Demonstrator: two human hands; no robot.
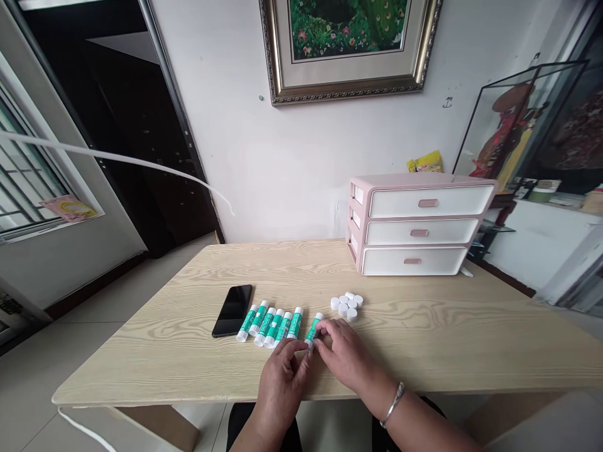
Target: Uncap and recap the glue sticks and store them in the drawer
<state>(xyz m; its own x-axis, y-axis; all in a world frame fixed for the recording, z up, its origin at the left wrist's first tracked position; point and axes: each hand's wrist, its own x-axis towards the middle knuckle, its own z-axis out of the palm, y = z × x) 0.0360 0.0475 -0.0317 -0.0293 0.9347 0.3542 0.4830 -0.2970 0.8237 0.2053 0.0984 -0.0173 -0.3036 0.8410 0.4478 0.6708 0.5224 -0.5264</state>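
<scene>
A green-and-white glue stick (313, 328) lies tilted near the table's front edge. My right hand (346, 355) pinches its lower end with curled fingers, a bracelet on the wrist. My left hand (282, 378) meets it from the left, fingertips pressed together at the same end. Several more glue sticks (271, 325) lie side by side in a row just left. A small cluster of white caps (347, 305) sits behind my right hand.
A black phone (232, 309) lies left of the row. A pink three-drawer organiser (417, 225) stands at the back right of the wooden table (471, 339). A white wall with a framed picture (348, 44) rises behind; a dark doorway is at the left.
</scene>
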